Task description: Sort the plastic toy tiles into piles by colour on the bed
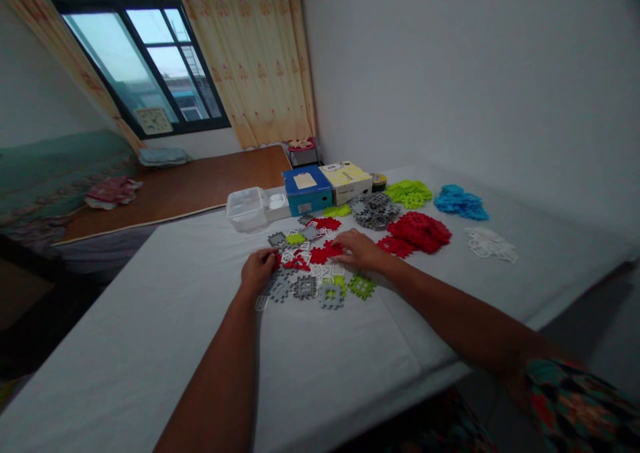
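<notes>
A mixed spread of flat plastic interlocking building pieces lies on the white-covered table (200, 346). At its left edge my left hand (257, 271) has its fingers curled closed on a red interlocking piece (277, 261), mostly hidden by the fingers. Thumb and fingers of my right hand (359, 250) close on the right side of another red interlocking piece (321, 253). Between the hands lie more red pieces (298, 263) and white lattice pieces (320, 271). Nearer to me are grey pieces (305, 287) and a lime-green piece (361, 286).
Behind the spread stand a clear plastic container (246, 210), a blue box (307, 190) and a yellow-white box (346, 181). Sorted piles sit to the right: grey (374, 210), lime green (409, 193), red (421, 232), blue (460, 202), white (491, 244). A wall borders the table's far right.
</notes>
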Demonstrator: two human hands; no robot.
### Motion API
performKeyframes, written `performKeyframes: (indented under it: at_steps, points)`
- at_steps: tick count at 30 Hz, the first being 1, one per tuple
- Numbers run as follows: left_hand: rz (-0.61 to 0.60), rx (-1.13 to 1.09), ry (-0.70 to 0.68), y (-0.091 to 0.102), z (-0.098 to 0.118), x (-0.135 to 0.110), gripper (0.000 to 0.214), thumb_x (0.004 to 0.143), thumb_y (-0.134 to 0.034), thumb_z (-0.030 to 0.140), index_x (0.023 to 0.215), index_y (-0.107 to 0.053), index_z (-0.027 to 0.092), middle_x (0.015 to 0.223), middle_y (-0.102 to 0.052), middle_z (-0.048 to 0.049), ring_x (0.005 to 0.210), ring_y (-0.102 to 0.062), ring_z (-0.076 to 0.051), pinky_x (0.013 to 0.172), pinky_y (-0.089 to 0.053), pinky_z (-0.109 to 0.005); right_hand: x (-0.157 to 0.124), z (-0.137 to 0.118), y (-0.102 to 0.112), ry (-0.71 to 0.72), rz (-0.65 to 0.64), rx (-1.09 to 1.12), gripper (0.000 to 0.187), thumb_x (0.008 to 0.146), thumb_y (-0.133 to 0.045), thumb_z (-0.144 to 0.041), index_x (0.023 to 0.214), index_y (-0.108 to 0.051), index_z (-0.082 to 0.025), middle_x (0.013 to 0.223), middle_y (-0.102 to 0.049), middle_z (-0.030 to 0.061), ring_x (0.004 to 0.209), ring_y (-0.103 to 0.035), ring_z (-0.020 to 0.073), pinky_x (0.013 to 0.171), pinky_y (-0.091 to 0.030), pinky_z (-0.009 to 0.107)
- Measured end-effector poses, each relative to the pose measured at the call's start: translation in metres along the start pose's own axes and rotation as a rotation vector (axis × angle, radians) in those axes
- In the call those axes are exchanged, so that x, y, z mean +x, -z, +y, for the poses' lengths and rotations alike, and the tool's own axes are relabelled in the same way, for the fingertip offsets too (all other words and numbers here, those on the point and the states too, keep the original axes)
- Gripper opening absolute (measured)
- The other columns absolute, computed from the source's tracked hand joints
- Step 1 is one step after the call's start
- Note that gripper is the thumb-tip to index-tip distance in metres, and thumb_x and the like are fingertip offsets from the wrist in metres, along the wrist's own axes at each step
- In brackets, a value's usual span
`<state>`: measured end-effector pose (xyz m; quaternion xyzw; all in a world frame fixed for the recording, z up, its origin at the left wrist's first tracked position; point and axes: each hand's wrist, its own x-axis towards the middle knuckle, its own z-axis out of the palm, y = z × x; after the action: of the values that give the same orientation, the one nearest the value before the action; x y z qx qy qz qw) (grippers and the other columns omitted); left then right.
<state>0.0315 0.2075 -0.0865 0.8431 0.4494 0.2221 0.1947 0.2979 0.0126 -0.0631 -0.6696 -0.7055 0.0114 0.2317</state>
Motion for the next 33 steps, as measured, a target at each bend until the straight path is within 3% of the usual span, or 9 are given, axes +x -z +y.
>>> performKeyframes:
  at_steps: [3, 7, 10, 13, 16, 19, 22, 26, 33]
  points:
    - [-0.001, 0.008, 0.008, 0.001, 0.001, 0.000, 0.038, 0.087, -0.050, 0.032, 0.113, -0.075, 0.023, 0.116, -0.076, -0.0053, 0.105, -0.069, -0.022, 0.089, -0.052, -0.031, -0.010, 0.036, 0.035, -0.114, 0.144, -0.088, 0.036, 0.088, -0.068, -0.039, 0.118, -0.068, -0.020, 0.124, -0.068, 0.0109, 0.113, -0.058, 0.0282, 0.098, -0.044, 0.042]
    - [-0.005, 0.013, 0.005, 0.002, 0.000, 0.001, 0.037, 0.087, -0.050, 0.032, 0.113, -0.075, 0.023, 0.117, -0.075, -0.0056, 0.106, -0.069, -0.023, 0.090, -0.052, -0.032, -0.044, 0.086, 0.095, -0.468, 0.258, -0.251, 0.039, 0.088, -0.063, -0.052, 0.113, -0.072, -0.022, 0.118, -0.071, 0.0120, 0.109, -0.062, 0.0304, 0.092, -0.047, 0.042]
    - [-0.004, 0.015, 0.011, 0.002, -0.002, 0.002, 0.036, 0.088, -0.050, 0.033, 0.112, -0.075, 0.024, 0.118, -0.075, -0.0054, 0.108, -0.068, -0.023, 0.091, -0.052, -0.032, -0.071, 0.106, 0.123, -0.766, 0.173, -0.327, 0.046, 0.086, -0.061, -0.059, 0.111, -0.073, -0.023, 0.114, -0.072, 0.0129, 0.104, -0.065, 0.0309, 0.085, -0.049, 0.040]
    - [0.005, 0.007, 0.001, 0.002, -0.002, 0.002, 0.037, 0.088, -0.049, 0.033, 0.112, -0.075, 0.022, 0.119, -0.074, -0.0062, 0.110, -0.067, -0.022, 0.093, -0.051, -0.032, -0.082, 0.103, 0.130, -0.916, 0.018, -0.350, 0.051, 0.085, -0.059, -0.062, 0.116, -0.072, -0.024, 0.116, -0.072, 0.0136, 0.104, -0.066, 0.0323, 0.083, -0.049, 0.042]
    - [0.006, -0.002, -0.015, 0.003, 0.000, 0.001, 0.038, 0.088, -0.048, 0.033, 0.111, -0.075, 0.021, 0.118, -0.075, -0.0066, 0.110, -0.067, -0.022, 0.094, -0.051, -0.031, -0.070, 0.082, 0.121, -0.840, 0.041, -0.392, 0.050, 0.087, -0.058, -0.058, 0.120, -0.071, -0.023, 0.120, -0.070, 0.0151, 0.113, -0.062, 0.0342, 0.088, -0.048, 0.044]
    - [0.001, -0.010, -0.009, 0.004, 0.001, -0.001, 0.038, 0.087, -0.050, 0.033, 0.111, -0.076, 0.021, 0.116, -0.075, -0.0066, 0.108, -0.068, -0.023, 0.093, -0.051, -0.032, -0.048, 0.054, 0.101, -0.522, 0.085, -0.286, 0.038, 0.094, -0.055, -0.043, 0.122, -0.069, -0.022, 0.122, -0.070, 0.0123, 0.115, -0.061, 0.0277, 0.094, -0.047, 0.037]
    - [-0.004, -0.016, -0.009, 0.005, 0.002, -0.001, 0.038, 0.086, -0.050, 0.032, 0.112, -0.075, 0.020, 0.116, -0.075, -0.0068, 0.107, -0.068, -0.022, 0.092, -0.051, -0.031, -0.033, 0.029, 0.078, -0.281, -0.145, -0.107, 0.032, 0.093, -0.059, -0.040, 0.117, -0.071, -0.023, 0.115, -0.073, 0.0076, 0.103, -0.066, 0.0218, 0.086, -0.049, 0.029]
    - [-0.017, -0.002, 0.000, 0.004, 0.000, 0.001, 0.040, 0.087, -0.049, 0.032, 0.114, -0.075, 0.018, 0.116, -0.075, -0.0085, 0.107, -0.068, -0.023, 0.092, -0.051, -0.032, -0.030, 0.012, 0.058, -0.223, -0.367, -0.158, 0.043, 0.082, -0.071, -0.048, 0.116, -0.070, -0.023, 0.116, -0.072, 0.0080, 0.104, -0.065, 0.0254, 0.078, -0.047, 0.029]
    - [-0.001, -0.023, -0.016, 0.003, -0.002, 0.001, 0.038, 0.086, -0.050, 0.032, 0.112, -0.075, 0.020, 0.117, -0.075, -0.0075, 0.108, -0.068, -0.023, 0.092, -0.052, -0.033, -0.032, -0.006, 0.056, -0.180, -0.370, -0.244, 0.038, 0.084, -0.066, -0.052, 0.106, -0.070, -0.021, 0.113, -0.070, 0.0097, 0.100, -0.065, 0.0244, 0.069, -0.041, 0.026]
